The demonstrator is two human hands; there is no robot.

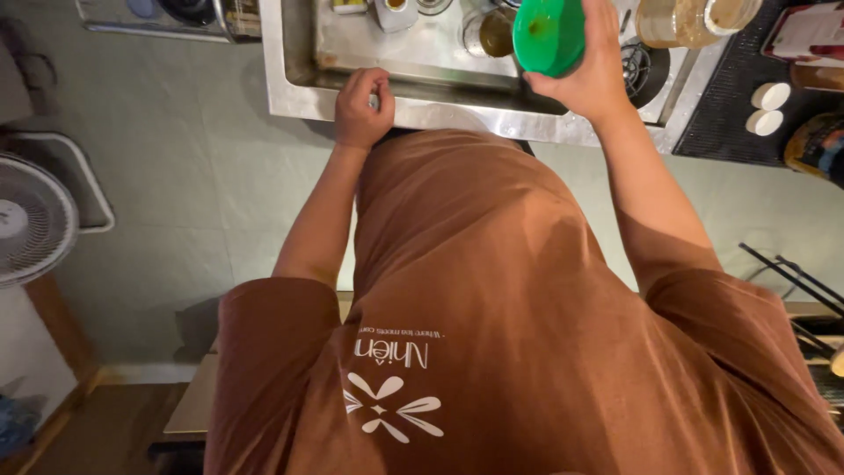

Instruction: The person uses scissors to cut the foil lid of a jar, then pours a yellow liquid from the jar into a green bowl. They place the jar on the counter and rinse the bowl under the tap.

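I look straight down my brown shirt at a steel sink (413, 110). My right hand (587, 75) is shut around a green plastic cup (549, 35), held over the sink basin with its mouth tipped toward me. My left hand (362, 105) rests on the sink's front rim, fingers curled shut around something small and pale that I cannot make out. Inside the basin stand a metal cup (488, 33) and several other small vessels.
A large clear jar (694, 19) stands right of the sink by a round drain strainer (642, 66). Two white lids (767, 107) lie on a black mat. A white fan (31, 220) stands at the left on the grey floor.
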